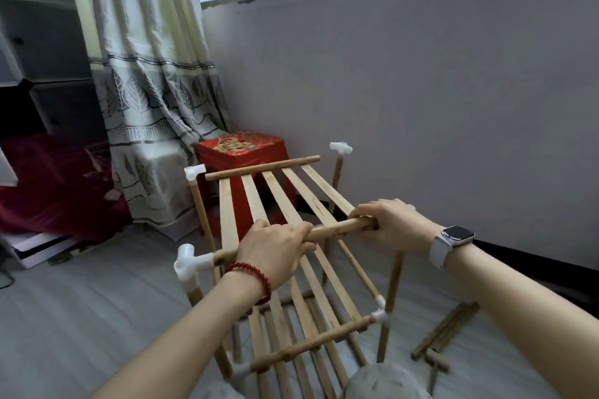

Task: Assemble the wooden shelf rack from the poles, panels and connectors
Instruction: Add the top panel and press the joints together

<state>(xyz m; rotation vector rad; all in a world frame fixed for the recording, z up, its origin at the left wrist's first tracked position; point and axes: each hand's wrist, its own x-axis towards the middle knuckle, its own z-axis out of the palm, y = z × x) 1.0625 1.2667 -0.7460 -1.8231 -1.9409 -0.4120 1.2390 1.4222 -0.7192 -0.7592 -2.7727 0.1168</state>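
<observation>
Head view: both hands' fingers curled round slatted wooden panel's round rail; white plastic connector adjoining.

Matt wooden slats, glossy plastic connectors

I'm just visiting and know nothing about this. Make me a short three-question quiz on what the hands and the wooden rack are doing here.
1. True or false: both hands grip the same round pole.
2. Which near-side end of that pole already sits in a white connector? A) the person's left B) the person's right
3. Fill in: the far pole of the top panel is ___ the two far connectors.

Key
1. True: the left hand and right hand both grip the near pole of the top panel.
2. A: it meets the near left connector.
3. Not yet in: the far pole ends short of the far left connector and far right connector.
</observation>
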